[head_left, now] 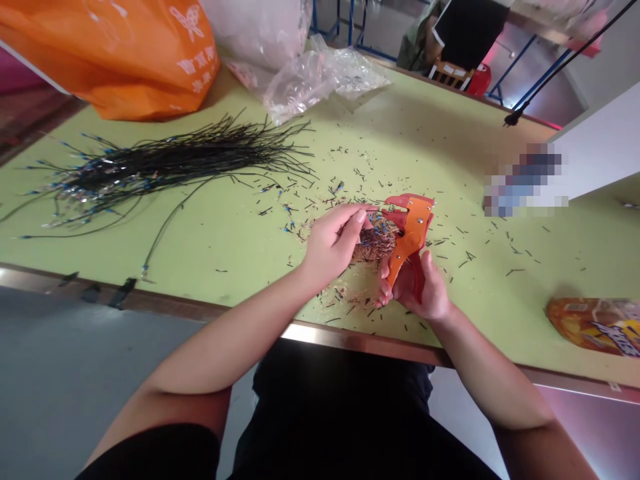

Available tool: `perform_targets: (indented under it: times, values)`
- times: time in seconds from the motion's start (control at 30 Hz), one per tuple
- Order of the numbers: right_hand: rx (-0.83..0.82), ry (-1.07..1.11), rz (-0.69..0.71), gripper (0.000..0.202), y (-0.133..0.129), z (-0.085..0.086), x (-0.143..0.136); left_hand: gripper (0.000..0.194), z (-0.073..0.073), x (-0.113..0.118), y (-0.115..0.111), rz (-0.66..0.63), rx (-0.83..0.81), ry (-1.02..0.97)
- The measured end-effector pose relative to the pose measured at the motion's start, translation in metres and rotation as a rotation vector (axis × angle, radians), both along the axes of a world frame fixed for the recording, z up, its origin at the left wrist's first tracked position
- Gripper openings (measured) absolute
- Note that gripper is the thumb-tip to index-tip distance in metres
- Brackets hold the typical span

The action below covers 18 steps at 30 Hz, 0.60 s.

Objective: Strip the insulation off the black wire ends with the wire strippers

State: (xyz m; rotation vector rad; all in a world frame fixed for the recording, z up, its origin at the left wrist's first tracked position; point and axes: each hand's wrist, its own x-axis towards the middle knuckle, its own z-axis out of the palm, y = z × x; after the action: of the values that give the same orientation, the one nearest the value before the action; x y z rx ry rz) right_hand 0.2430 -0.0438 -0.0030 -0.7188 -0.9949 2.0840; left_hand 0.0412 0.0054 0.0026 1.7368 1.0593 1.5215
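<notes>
My right hand is wrapped round the handles of an orange and red wire stripper, its jaws pointing up and to the left. My left hand pinches a thin dark wire between thumb and fingers, just at the jaws; whether the wire lies inside them I cannot tell. Under both hands spreads a pile of copper-coloured and blue-tipped wire bits. To the left lies a large bundle of black wires, several with blue and shiny ends. One single wire trails from it toward the table's front edge.
Short black offcuts are scattered over the green table. An orange bag and clear plastic bags stand at the back left. A bottle with amber contents lies at the right. A white panel rises at the back right.
</notes>
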Motion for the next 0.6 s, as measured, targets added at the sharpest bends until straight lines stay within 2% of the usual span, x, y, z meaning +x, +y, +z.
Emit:
perform_targets:
  times: [0.23,0.47,0.6]
  values:
    - [0.003,0.026,0.032,0.073,0.0006,-0.003,0.0007,0.04,0.0017,0.0007,-0.0019,0.0,-0.061,-0.009]
    - [0.077,-0.012,0.075,0.069,-0.0007,-0.0021,0.0051,0.041,0.0075,-0.0068,-0.0019,0.079,0.095,0.199]
    - [0.034,0.03,0.088,0.07,-0.0018,-0.0033,0.0048,0.041,0.0058,-0.0057,-0.0017,0.036,0.032,0.129]
